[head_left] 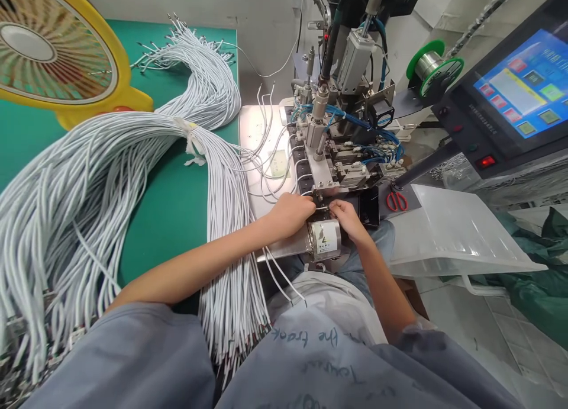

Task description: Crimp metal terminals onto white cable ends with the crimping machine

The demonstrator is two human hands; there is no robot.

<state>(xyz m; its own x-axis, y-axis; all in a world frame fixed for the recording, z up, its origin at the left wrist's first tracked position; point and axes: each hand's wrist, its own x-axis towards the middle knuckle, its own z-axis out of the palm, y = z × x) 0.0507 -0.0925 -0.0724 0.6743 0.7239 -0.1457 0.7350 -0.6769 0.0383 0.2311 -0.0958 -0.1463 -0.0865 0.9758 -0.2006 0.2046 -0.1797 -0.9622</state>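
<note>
In front of your left hand (290,216) and your right hand (348,218) the way is closed: the metal cylinder (316,128) and its plate stand very near, with blue tubes (384,138) behind. On the near side, the labelled drum (326,238) blocks the space between your wrists. At left, loose white cables cross the pale plate (251,131), and your forearm must pass over the thick cable bundle (231,202). Between its two branches, the green worktop (177,211) offers a gap. At right, the black box (369,211) is near; beyond the red scissors (396,201), there is open air above the translucent tray (465,225).
</note>
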